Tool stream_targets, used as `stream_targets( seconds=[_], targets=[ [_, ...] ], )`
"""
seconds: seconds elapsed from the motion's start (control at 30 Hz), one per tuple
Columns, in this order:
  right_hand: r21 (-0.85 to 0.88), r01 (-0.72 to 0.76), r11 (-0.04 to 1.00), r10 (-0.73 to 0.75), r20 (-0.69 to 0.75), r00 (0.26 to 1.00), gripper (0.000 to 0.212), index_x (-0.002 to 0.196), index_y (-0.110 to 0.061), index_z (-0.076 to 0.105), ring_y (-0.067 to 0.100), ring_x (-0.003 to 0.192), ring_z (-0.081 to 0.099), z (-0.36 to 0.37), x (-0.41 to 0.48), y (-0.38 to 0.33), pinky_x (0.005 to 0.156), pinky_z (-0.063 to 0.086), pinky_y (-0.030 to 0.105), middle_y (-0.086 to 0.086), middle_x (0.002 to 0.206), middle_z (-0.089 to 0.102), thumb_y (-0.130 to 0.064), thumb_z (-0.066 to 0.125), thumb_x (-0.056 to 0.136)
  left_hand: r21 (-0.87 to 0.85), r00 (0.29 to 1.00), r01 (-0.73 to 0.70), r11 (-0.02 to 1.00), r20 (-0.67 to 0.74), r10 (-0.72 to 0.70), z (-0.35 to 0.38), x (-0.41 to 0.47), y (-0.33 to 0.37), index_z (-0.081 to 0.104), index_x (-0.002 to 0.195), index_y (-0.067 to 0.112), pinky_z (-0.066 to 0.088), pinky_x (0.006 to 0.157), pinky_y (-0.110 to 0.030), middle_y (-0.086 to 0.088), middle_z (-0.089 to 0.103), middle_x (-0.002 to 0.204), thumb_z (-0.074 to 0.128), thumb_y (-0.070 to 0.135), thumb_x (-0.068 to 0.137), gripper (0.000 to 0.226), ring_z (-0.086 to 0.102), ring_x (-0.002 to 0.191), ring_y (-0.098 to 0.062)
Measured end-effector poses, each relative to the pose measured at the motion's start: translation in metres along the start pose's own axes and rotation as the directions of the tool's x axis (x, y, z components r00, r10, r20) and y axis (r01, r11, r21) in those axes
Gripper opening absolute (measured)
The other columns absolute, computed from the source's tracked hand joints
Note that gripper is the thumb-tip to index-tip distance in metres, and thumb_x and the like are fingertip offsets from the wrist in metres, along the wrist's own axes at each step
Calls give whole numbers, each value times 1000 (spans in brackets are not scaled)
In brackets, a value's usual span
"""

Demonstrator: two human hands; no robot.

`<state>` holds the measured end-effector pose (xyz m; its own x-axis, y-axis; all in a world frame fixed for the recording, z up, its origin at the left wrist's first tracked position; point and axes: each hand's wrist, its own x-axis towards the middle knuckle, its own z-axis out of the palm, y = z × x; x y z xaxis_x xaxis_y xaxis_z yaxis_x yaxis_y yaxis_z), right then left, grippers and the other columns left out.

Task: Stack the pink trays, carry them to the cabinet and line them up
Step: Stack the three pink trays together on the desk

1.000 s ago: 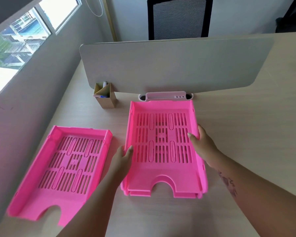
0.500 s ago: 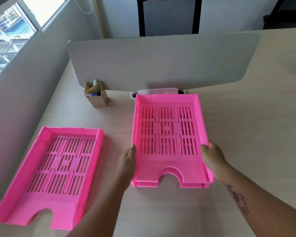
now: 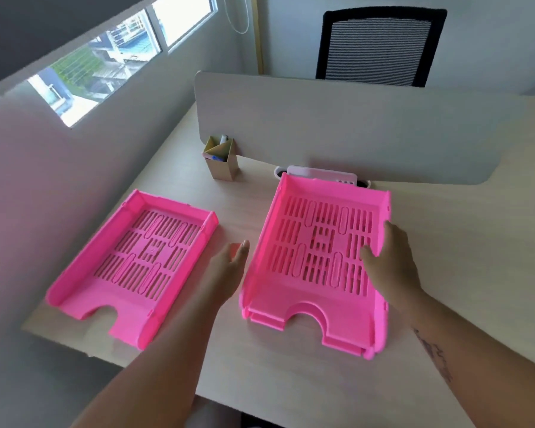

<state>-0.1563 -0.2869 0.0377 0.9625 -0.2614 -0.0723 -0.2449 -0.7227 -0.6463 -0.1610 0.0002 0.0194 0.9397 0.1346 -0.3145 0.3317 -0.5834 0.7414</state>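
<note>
Stack of pink trays (image 3: 318, 267) on the desk (image 3: 445, 242) just before the divider panel (image 3: 352, 128), upper tray nested slightly askew on the lower; single pink tray (image 3: 136, 261) lying left of the stack, apart from it. Advisable to square the nested pair before adding the single tray. Right hand (image 3: 389, 264) gripping the stack's right wall, thumb inside; left hand (image 3: 232, 267) open, just left of the stack, contact unclear.

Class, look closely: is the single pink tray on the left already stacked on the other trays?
No. The single tray lies flat on the desk by itself, apart from the stack of trays beside it.
</note>
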Motion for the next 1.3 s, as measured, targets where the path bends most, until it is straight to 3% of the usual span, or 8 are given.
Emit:
stream_targets(
  seconds=[0.07,0.13,0.37,0.47,0.7,0.9,1.07,1.3],
  targets=[
    [-75,103,992,-101,30,994,54,144,-7,39,32,131,48,9,3,-19,107,44,47,14,145,43,-22,52,93,116,996,-33,993,-75,41,-18,-4,-10,60,127,10,50,95,-40,-10,68,119,39,51,100,53,63,110,-25],
    [-88,200,976,-192,93,977,57,148,-3,35,28,143,35,27,-2,-41,114,31,41,14,154,37,-18,51,95,215,987,-37,976,-142,69,-39,-10,-24,57,132,9,48,94,-38,-13,66,125,45,41,101,46,62,113,-28],
    [-47,472,880,-446,254,858,50,140,-2,48,29,133,46,113,-44,-135,109,39,39,14,144,49,-14,53,92,376,962,50,925,-269,57,-132,-29,-91,50,140,7,42,108,-44,-15,55,143,47,40,100,51,53,130,-28],
    [-19,503,864,-469,330,819,50,140,-4,47,29,133,47,153,-64,-171,109,39,39,13,143,50,-17,52,92,422,945,66,904,-319,80,-173,-28,-128,57,130,9,51,95,-43,-13,65,130,56,37,96,44,61,116,-28],
    [-24,267,963,-241,363,900,43,132,0,52,33,117,54,238,-98,-218,96,45,39,16,131,53,-13,55,90,595,952,90,799,-286,106,-246,-2,-214,55,128,5,52,90,-44,-13,61,127,63,26,88,46,60,109,-33],
    [58,-161,985,126,387,913,78,154,-3,14,37,119,58,297,-116,-229,96,53,46,24,147,40,-16,56,90,567,974,86,819,-219,50,-267,33,-249,45,138,10,54,88,-43,-8,56,133,59,25,91,52,58,111,-28],
    [13,-251,968,235,308,922,31,120,8,49,39,97,61,320,-119,-235,79,51,41,28,117,60,0,49,90,430,975,125,894,-222,-30,-269,46,-262,45,138,17,57,74,-42,-5,63,119,47,14,97,41,65,89,-25],
    [-22,-255,967,254,189,948,23,114,2,50,30,78,55,298,-112,-245,65,45,35,25,110,64,-1,43,93,323,980,98,941,-198,-35,-271,48,-250,64,122,8,51,59,-31,-11,72,97,51,6,96,29,65,71,-24]
  ],
)
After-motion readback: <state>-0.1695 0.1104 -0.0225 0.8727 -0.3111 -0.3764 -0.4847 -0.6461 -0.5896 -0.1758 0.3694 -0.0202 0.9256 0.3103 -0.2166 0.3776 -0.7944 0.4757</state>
